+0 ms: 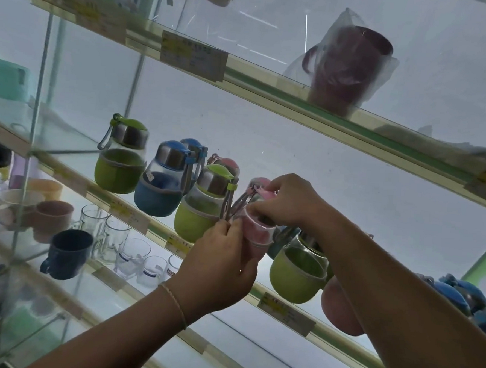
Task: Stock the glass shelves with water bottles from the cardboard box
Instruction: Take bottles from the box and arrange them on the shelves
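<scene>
A pink water bottle (pixel 257 230) is held at the front of the middle glass shelf (pixel 159 230). My left hand (pixel 219 270) grips its body from below. My right hand (pixel 287 199) grips its pink cap and top from above. Several small bottles stand on that shelf: a green one (pixel 120 162), a blue one (pixel 160 186), a green one (pixel 203 207), another blue and a pink behind. To the right, a green bottle (pixel 299 272), a pink one (pixel 339 312) and blue ones (pixel 457 296) sit partly behind my right arm. The cardboard box is out of view.
The upper shelf (pixel 270 91) carries a maroon mug in a plastic bag (pixel 348 70). The lower shelf holds a dark blue mug (pixel 66 254), a pink cup (pixel 52 217) and several clear glasses (pixel 129 251). Price labels (pixel 285 311) line the shelf edges.
</scene>
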A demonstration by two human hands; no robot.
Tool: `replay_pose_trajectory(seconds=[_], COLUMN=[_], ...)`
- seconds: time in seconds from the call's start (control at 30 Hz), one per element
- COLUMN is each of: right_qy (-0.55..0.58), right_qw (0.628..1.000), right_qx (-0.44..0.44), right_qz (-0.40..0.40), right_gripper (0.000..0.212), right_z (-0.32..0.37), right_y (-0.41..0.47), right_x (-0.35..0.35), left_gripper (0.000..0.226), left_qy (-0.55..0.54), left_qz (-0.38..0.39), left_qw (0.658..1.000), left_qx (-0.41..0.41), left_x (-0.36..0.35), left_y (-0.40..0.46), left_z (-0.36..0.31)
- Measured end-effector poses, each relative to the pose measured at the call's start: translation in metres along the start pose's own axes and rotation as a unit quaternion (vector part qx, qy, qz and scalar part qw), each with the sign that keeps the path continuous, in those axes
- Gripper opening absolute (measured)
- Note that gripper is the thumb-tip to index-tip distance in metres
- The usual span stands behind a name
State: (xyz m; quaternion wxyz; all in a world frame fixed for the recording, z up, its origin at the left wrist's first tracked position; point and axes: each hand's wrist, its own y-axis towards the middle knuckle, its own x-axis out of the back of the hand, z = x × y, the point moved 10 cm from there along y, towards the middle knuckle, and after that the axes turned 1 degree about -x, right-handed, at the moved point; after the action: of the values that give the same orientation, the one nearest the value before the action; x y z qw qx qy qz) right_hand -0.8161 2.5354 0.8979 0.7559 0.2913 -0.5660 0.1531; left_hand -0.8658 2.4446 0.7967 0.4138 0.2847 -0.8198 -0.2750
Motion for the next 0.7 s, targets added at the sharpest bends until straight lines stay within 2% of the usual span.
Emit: replay_pose_trajectory(seconds=[0.23, 0.43, 0.6, 0.7], right_qy=[-0.009, -0.003, -0.005, 0.007], right_qw=[1.0, 0.999, 0.998, 0.996], right_qx=[0.025, 0.05, 0.036, 0.027], right_qz=[0.013, 0.014, -0.052, -0.086], right_gripper=[0.016, 0.02, 0.056, 0.056], right_z=[0.007, 0.011, 0.001, -0.01], right_y=[0.0, -0.007, -0.017, -0.028], right_x=[-0.003, -0.004, 0.023, 0.044], left_gripper=[0.063, 0.06, 0.059, 0.059], left_qy=[0.02, 0.041, 0.07, 0.078], left_qz=[0.009, -0.004, -0.025, -0.035], left_qw=[1.0, 0.999, 0.997, 0.996], left_qx=[0.006, 0.008, 0.005, -0.005], left_x=[-0.002, 0.0, 0.007, 0.006], left_y=[-0.001, -0.005, -0.008, -0.008], left_z=[0.004, 0.001, -0.013, -0.027])
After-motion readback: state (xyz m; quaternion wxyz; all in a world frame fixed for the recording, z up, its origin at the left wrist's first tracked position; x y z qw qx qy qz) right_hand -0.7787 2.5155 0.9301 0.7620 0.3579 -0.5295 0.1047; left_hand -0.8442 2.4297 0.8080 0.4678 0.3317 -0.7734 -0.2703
